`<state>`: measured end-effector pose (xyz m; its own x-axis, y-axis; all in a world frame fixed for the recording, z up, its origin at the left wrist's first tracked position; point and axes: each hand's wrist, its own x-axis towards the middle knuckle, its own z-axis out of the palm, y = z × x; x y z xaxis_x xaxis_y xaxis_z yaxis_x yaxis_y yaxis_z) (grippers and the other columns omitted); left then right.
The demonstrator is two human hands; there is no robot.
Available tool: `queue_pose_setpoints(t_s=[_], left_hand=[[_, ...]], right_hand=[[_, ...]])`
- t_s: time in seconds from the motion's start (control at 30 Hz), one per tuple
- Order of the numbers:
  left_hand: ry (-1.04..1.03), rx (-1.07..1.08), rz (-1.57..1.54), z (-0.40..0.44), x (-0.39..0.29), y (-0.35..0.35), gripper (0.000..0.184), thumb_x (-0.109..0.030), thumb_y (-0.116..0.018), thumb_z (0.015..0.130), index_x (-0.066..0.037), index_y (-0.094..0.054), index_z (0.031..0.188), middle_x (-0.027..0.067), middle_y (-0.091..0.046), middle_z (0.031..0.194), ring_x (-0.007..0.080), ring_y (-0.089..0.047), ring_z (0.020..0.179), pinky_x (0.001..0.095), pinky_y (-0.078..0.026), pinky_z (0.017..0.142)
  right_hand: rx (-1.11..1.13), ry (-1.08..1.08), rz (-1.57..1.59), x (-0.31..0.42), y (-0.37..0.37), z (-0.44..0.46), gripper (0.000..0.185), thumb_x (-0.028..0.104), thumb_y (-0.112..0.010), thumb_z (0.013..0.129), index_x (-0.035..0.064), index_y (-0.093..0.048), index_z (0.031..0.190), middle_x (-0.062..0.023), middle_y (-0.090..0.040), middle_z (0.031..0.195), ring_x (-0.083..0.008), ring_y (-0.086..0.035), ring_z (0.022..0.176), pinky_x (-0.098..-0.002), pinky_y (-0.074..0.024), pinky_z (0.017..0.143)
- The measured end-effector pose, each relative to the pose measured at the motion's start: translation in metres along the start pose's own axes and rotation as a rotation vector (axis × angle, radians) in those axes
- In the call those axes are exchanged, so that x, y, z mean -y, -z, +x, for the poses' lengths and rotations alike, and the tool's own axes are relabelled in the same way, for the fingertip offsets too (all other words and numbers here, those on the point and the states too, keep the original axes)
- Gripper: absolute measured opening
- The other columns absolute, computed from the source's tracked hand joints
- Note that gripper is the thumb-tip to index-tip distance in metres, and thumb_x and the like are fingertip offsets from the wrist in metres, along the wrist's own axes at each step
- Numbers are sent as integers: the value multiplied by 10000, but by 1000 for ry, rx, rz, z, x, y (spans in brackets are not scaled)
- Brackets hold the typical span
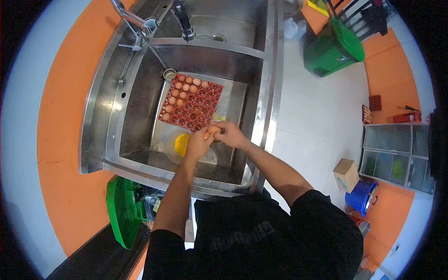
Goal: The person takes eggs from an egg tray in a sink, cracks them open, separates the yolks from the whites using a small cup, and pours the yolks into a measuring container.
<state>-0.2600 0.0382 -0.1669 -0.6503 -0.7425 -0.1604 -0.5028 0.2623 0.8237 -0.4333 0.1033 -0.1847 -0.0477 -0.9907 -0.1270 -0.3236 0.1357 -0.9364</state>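
— Both hands in close! The left hand and right hand pinch a smooth brown egg by the near edge of the red plastic egg tray. Cracked?
— Can't tell! But yellow liquid egg already pools in the clear round bowl, just nearside of the tray.
— And what's left?
— Whole brown eggs, filling only the tray's left and far parts!
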Motion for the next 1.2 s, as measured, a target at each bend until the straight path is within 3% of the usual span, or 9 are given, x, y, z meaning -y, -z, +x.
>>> queue_pose_setpoints(t_s=[0.13, 0.27, 0.57, 0.77, 0.93, 1.07, 1.2], left_hand=[[79, 50, 11, -2, -18, 11, 298, -273, -581, 912, -35, -644, 1079, 195, -679, 985, 369, -648, 967, 415, -499, 810], [32, -27, 11, 0, -3, 4, 336, -278, -659, 843, -15, -657, 1053, 219, -677, 897, 398, -656, 872, 454, -510, 730], [37, 29, -21, 1, 0, 3, 389, -274, -688, 805, -21, -644, 1098, 215, -680, 920, 376, -663, 881, 427, -519, 750], [59, 4, 48, 1, -5, 3, 409, -261, -682, 805, -25, -634, 1136, 218, -678, 923, 381, -659, 887, 435, -521, 757], [62, -15, 85, 1, -2, 1, 430, -248, -676, 799, -13, -622, 1154, 227, -674, 930, 396, -654, 898, 446, -520, 772], [46, 13, 46, 1, 12, -2, 452, -204, -666, 794, -10, -598, 1196, 243, -657, 1017, 403, -627, 975, 451, -500, 843], [-2, 23, 117, 0, 8, 3, 484, -162, -664, 787, -12, -572, 1239, 239, -629, 1107, 398, -594, 1042, 445, -479, 898]], right_hand=[[-4, -33, -20, 3, -2, 1, 438, 110, -622, 793, -24, -610, 1210, -139, -692, 998, -145, -643, 900, -300, -517, 805], [-14, -45, -78, 16, -1, 0, 449, 133, -613, 796, 5, -610, 1226, -145, -702, 892, -141, -650, 799, -300, -519, 749], [16, -43, -113, 23, 2, -3, 458, 144, -611, 789, 17, -610, 1229, -193, -693, 913, -193, -665, 770, -317, -518, 726], [-3, 55, -107, 16, 2, -1, 462, 132, -602, 785, 28, -605, 1235, -208, -686, 970, -242, -681, 831, -330, -522, 774], [48, -1, -133, 25, 7, -2, 463, 107, -587, 775, 24, -603, 1230, -216, -674, 1032, -286, -675, 917, -354, -511, 841], [52, 170, -221, 20, 7, 0, 481, 56, -560, 758, 34, -596, 1236, -222, -641, 1128, -359, -626, 1040, -400, -481, 937], [160, 90, -350, 30, 17, 1, 509, 32, -559, 742, 46, -585, 1250, -223, -613, 1175, -397, -577, 1099, -435, -458, 975]])
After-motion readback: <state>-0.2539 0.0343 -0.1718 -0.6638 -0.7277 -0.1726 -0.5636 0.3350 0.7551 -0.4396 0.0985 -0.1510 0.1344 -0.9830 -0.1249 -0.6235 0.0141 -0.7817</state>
